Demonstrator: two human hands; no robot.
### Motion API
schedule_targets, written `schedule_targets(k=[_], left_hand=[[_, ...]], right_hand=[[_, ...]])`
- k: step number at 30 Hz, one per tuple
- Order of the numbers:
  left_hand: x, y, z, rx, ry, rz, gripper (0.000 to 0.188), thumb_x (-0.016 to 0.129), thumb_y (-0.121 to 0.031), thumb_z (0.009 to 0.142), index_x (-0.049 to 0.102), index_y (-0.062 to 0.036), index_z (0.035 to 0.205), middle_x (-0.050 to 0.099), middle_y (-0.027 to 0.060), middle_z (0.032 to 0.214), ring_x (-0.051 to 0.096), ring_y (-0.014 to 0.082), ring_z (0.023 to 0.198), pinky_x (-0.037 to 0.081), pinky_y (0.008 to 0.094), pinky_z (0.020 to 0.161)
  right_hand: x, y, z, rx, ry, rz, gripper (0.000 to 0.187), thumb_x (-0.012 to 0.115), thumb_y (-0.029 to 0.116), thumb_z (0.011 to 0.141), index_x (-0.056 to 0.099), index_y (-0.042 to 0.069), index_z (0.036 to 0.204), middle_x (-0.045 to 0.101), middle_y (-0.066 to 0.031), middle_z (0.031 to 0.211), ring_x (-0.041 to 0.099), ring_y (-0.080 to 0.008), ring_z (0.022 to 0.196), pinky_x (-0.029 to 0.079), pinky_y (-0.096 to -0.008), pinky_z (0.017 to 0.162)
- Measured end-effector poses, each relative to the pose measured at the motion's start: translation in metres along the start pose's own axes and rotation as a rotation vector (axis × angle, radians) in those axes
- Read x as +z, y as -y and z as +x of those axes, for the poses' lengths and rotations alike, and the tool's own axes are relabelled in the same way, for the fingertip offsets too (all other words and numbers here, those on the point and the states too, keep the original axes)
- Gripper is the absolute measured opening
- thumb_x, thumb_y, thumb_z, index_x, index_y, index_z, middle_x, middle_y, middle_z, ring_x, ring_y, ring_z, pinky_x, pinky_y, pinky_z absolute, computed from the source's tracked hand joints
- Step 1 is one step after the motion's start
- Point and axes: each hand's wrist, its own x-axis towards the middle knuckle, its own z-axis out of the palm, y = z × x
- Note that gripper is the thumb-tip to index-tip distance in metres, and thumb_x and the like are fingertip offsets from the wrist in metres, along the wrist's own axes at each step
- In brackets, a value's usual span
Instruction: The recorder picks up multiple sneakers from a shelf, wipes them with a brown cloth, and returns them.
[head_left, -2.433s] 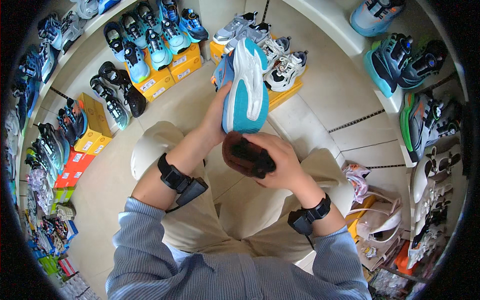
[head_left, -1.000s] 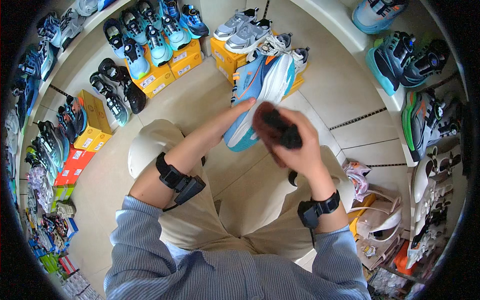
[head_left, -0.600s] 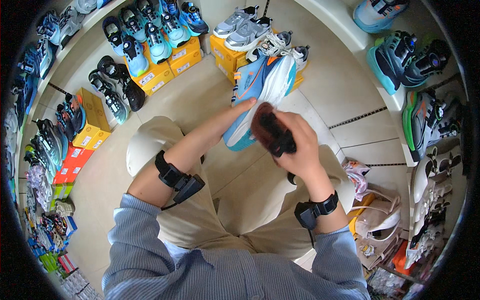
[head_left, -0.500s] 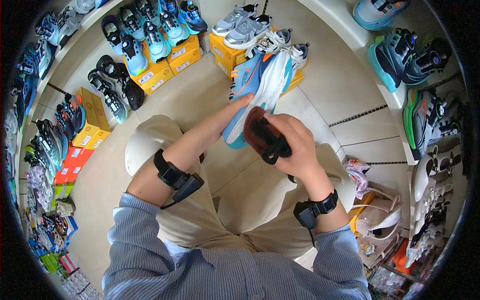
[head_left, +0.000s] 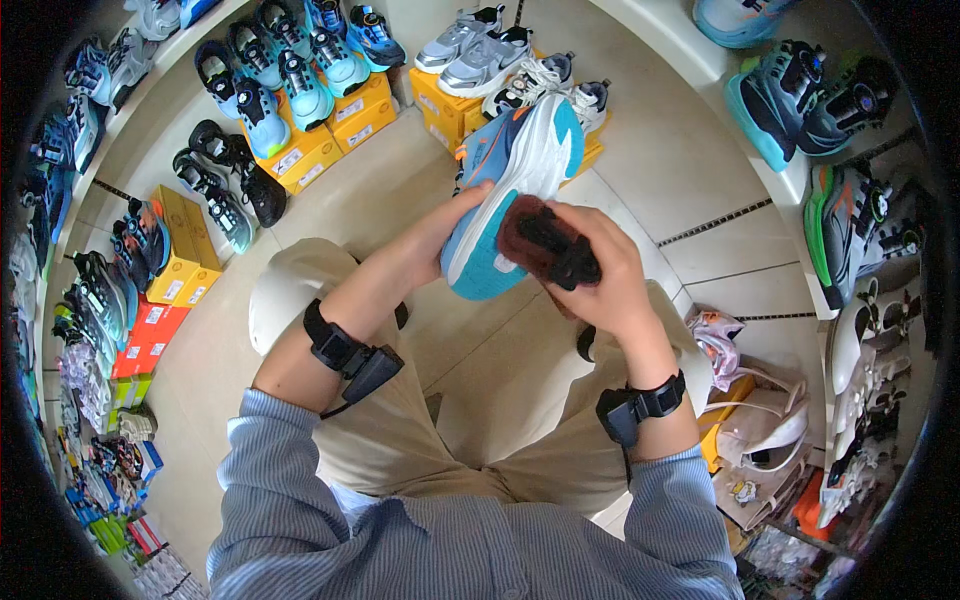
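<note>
A blue sneaker with a white and teal sole [head_left: 536,155] is held up in front of me, toe and heel on a slant, its sole turned toward me and to the right. My left hand [head_left: 462,222] grips it from the left side, around the blue upper; part of the fingers is hidden behind the shoe. My right hand [head_left: 612,268] is closed on a dark reddish-brown, fuzzy-looking pad [head_left: 522,238] with a black strap across it. The pad overlaps the teal part of the sole at its right edge; whether it presses there I cannot tell.
Yellow shoe boxes [head_left: 306,160] topped with sneakers stand ahead on the tiled floor. Black shoes [head_left: 240,170] sit left of them. Curved shelves of shoes [head_left: 790,105] rise on both sides. Pale pink bags [head_left: 765,430] lie to the right, near my knee.
The sneaker has turned, so more of its teal and white sole faces me. My right hand and the pad have shifted slightly right, and the pad has tilted.
</note>
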Motion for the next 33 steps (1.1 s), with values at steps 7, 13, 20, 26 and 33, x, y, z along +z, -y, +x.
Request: schedule_targets(k=[7,13,20,26,33], left_hand=[[0.0,-0.001,-0.009,-0.05,-0.01,0.067,0.058,0.051,-0.048,0.082,0.044,-0.0066,0.123,0.053,0.0119,0.116,0.054,0.021,0.101,0.043,0.0345,0.089],[-0.003,-0.006,-0.022,-0.064,0.037,0.09,0.063,0.055,-0.048,0.079,0.041,-0.0056,0.124,0.052,0.012,0.117,0.054,0.0204,0.101,0.042,0.0333,0.089],[0.0,-0.005,-0.022,-0.063,0.122,0.318,0.065,0.057,-0.05,0.078,0.044,-0.0037,0.122,0.052,0.009,0.117,0.051,0.0152,0.103,0.04,0.0277,0.089],[0.0,-0.008,-0.021,-0.056,0.092,0.416,0.073,0.058,-0.054,0.075,0.04,-0.0056,0.126,0.049,0.0122,0.121,0.051,0.0203,0.105,0.041,0.0331,0.089],[0.001,-0.003,-0.021,-0.125,0.11,0.298,0.067,0.057,-0.05,0.078,0.041,-0.0051,0.124,0.051,0.0077,0.117,0.051,0.0144,0.103,0.04,0.0268,0.087]], right_hand=[[-0.015,-0.028,0.001,0.161,-0.391,-0.043,0.05,0.068,0.007,0.061,0.053,0.003,0.109,0.058,-0.0159,0.101,0.058,-0.0281,0.093,0.045,-0.0333,0.081],[-0.034,-0.044,0.004,0.115,-0.668,-0.208,0.049,0.067,0.005,0.062,0.052,0.002,0.109,0.057,-0.0162,0.104,0.057,-0.0274,0.095,0.044,-0.0335,0.082],[-0.014,-0.014,0.004,-0.218,-0.402,-0.35,0.057,0.067,0.007,0.052,0.055,0.005,0.108,0.056,-0.0141,0.107,0.055,-0.0311,0.096,0.042,-0.0382,0.084],[-0.017,-0.02,0.01,-0.146,-0.468,-0.323,0.058,0.064,0.003,0.052,0.053,0.003,0.109,0.056,-0.0148,0.109,0.054,-0.0318,0.098,0.042,-0.0373,0.084],[-0.013,-0.016,0.009,-0.183,-0.48,-0.403,0.065,0.065,0.005,0.047,0.053,0.004,0.111,0.055,-0.0139,0.109,0.053,-0.0314,0.098,0.04,-0.0388,0.084]])
